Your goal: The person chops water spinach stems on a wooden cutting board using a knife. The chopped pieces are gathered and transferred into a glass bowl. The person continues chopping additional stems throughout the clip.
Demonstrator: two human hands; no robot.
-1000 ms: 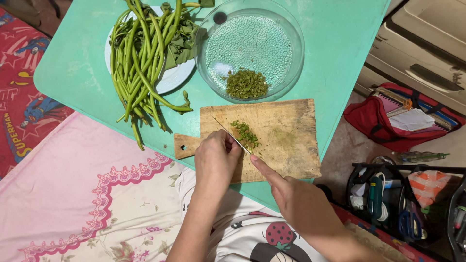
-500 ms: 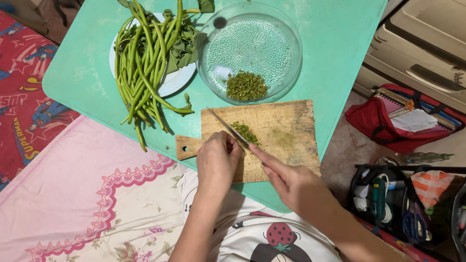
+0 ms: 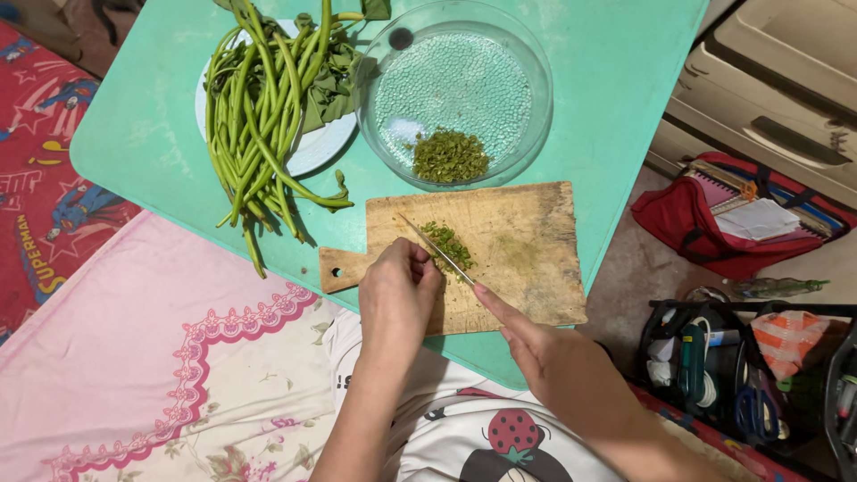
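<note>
Right hand [image 3: 544, 344] closed around the handle of a knife [image 3: 437, 247], index finger stretched along the spine, and the thin blade angles away to the far left across the board. Left hand [image 3: 397, 290] is curled over just left of the blade, knuckles up, fingers bunched on whatever is being cut; the hand hides it, so I cannot tell exactly what sits under those fingertips. Right beside the blade, on its far side, there's a small heap of chopped green pieces [image 3: 446, 243], touching the steel.

All of this is on a worn wooden cutting board [image 3: 527, 259], its handle with 1 hole sticking out to the left. The board lies on the near edge of a mint-green table [image 3: 607, 98].

Just beyond the board, a clear glass bowl [image 3: 527, 67] holds a second pile of chopped greens [image 3: 449, 155], gathered at its near side. Left of the bowl, a pale plate [image 3: 317, 147] carries a bundle of long green beans [image 3: 254, 125], many draping off the near rim onto the table, with some leafy greens [image 3: 335, 85] at the far right of the bundle, against the bowl.

Near left, a pink floral cloth [image 3: 152, 357]; beyond it a red printed fabric [image 3: 45, 223]. Off to the right, on the floor, a red bag [image 3: 705, 236] lies open, and a black organiser [image 3: 741, 375] stuffed with small items sits nearer.
</note>
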